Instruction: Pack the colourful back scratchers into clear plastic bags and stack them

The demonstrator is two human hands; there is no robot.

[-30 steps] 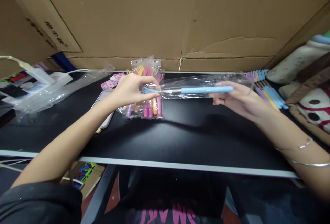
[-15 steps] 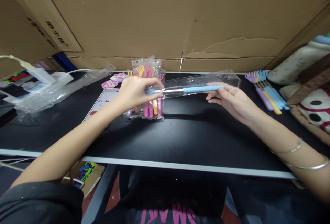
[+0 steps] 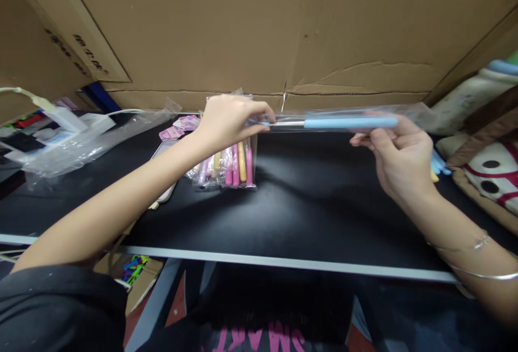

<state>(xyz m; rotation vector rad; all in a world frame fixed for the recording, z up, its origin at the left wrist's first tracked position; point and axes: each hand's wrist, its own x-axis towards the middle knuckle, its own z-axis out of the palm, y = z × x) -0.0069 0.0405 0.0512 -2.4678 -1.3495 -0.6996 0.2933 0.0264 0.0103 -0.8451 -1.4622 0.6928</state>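
A light blue back scratcher with a metal rod is held level above the black desk, its handle lying along a clear plastic bag. My left hand is closed around the claw end, which its fingers mostly hide. With fingers pinched, my right hand grips the bag at the handle's far end; motion smears this part. Behind and below my left hand lie bagged back scratchers with pink, yellow and purple handles. Loose back scratchers are mostly hidden behind my right hand.
A phone and pink printed cards lie left of the bagged bundle. Crumpled plastic film spreads at far left. A patterned bag and a bottle stand at right. Cardboard walls the back.
Both hands have risen and shifted right with the blue back scratcher and its bag. My right hand now covers most of the loose back scratchers.
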